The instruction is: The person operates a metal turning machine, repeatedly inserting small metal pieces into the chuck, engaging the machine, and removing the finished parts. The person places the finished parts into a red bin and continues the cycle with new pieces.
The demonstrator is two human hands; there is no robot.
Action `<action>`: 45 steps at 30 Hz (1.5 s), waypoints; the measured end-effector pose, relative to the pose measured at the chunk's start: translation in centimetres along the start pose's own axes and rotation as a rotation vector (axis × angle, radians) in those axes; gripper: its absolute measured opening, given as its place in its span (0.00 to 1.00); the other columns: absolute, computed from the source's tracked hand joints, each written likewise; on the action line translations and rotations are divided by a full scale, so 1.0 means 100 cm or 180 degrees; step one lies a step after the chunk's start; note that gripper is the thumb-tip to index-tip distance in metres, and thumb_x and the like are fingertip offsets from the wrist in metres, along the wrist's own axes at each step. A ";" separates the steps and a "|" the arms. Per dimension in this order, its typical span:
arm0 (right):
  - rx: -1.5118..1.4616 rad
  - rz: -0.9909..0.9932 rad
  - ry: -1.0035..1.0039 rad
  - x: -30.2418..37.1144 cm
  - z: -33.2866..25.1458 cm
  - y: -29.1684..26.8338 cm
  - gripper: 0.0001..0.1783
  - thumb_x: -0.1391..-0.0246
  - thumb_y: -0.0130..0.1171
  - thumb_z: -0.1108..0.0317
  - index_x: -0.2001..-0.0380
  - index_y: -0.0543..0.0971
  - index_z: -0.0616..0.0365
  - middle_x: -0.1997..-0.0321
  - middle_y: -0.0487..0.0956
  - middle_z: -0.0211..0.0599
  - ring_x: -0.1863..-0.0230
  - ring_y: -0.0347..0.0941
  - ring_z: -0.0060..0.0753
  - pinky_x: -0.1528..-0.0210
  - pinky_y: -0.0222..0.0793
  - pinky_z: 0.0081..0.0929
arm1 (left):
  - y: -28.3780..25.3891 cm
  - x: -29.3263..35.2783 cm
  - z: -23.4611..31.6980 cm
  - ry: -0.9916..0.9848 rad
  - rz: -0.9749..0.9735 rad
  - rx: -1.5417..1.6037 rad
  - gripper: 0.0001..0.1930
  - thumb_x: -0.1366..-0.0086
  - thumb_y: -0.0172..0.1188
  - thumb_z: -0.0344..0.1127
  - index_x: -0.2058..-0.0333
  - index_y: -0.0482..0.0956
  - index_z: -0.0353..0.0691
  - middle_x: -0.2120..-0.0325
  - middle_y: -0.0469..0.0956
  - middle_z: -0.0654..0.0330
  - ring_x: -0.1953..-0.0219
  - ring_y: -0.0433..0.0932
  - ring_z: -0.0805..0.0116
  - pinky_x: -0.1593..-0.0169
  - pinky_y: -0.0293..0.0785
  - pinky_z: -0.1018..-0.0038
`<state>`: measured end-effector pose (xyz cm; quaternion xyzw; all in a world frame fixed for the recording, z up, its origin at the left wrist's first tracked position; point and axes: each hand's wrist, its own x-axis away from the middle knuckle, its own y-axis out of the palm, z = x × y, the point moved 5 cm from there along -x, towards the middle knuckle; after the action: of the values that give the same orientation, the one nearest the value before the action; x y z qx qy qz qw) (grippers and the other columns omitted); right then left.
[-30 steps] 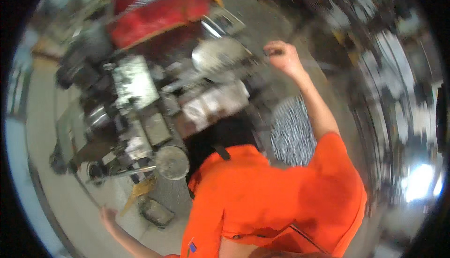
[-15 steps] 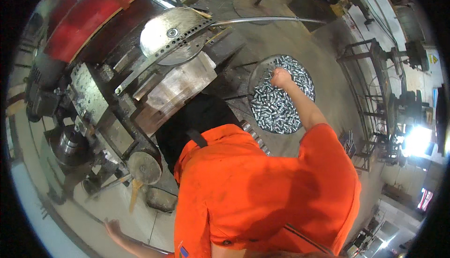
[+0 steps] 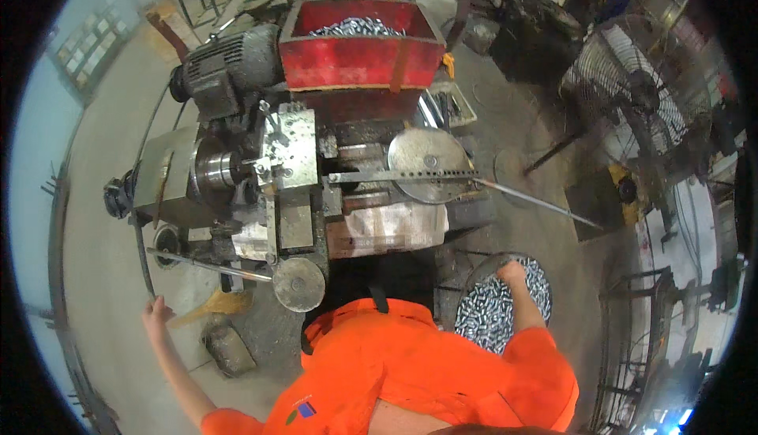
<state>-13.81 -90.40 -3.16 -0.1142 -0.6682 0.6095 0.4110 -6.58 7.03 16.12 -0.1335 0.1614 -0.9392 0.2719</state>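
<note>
My right hand (image 3: 512,272) is closed at the far side of a round container (image 3: 471,279) heaped with short shiny metal cylinders (image 3: 483,313). Whatever its fingers hold, if anything, is hidden. Out to the left, my left hand (image 3: 157,311) has its fingers apart, beside the lower end of a thin dark rod (image 3: 148,273) on the machine; whether they touch cannot be made out. In front of me stands a greasy metal machine with a round spindle (image 3: 215,170), a steel block (image 3: 289,151) and a perforated bar (image 3: 395,175) across a round disc (image 3: 430,155).
A red bin (image 3: 359,62) of metal pieces stands behind the machine, beside a motor (image 3: 229,72). A smaller disc (image 3: 298,284) on a handle is close to my body. A broom head (image 3: 225,302) and a tray (image 3: 227,348) lie left. At right stand a fan (image 3: 639,91) and metal racks.
The view has swung round and up, so the machine sits more level and the red bin shows in full. My right hand stays at the heap; my left arm reaches further up in the picture.
</note>
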 end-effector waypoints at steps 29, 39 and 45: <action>-0.2611 0.0717 -0.2474 0.091 -0.127 -0.085 0.13 0.66 0.58 0.70 0.72 0.83 0.57 0.72 0.80 0.38 0.65 0.77 0.36 0.60 0.71 0.26 | 0.143 0.116 0.202 0.1767 -0.0674 -0.2015 0.19 0.46 0.62 0.36 0.55 0.75 0.36 0.72 0.78 0.48 0.69 0.78 0.55 0.64 0.72 0.66; -0.2385 0.0935 -0.5493 0.311 -0.355 -0.242 0.17 0.72 0.57 0.73 0.70 0.77 0.64 0.55 0.70 0.51 0.57 0.70 0.51 0.56 0.69 0.37 | 0.338 0.189 0.252 0.2740 -0.2131 -0.1368 0.18 0.42 0.58 0.48 0.72 0.80 0.35 0.82 0.76 0.51 0.79 0.78 0.59 0.73 0.70 0.68; -0.2196 0.0927 -0.5632 0.326 -0.373 -0.241 0.17 0.72 0.56 0.72 0.70 0.78 0.63 0.57 0.70 0.48 0.59 0.70 0.49 0.57 0.69 0.36 | 0.329 0.170 0.212 0.1998 -0.2301 -0.0552 0.15 0.40 0.59 0.40 0.72 0.78 0.30 0.84 0.77 0.60 0.79 0.76 0.75 0.75 0.70 0.76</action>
<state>-0.46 -47.76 29.04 0.1907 -0.8583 0.2898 -0.3782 2.12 -33.59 25.84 0.0866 0.2566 -0.9516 -0.1457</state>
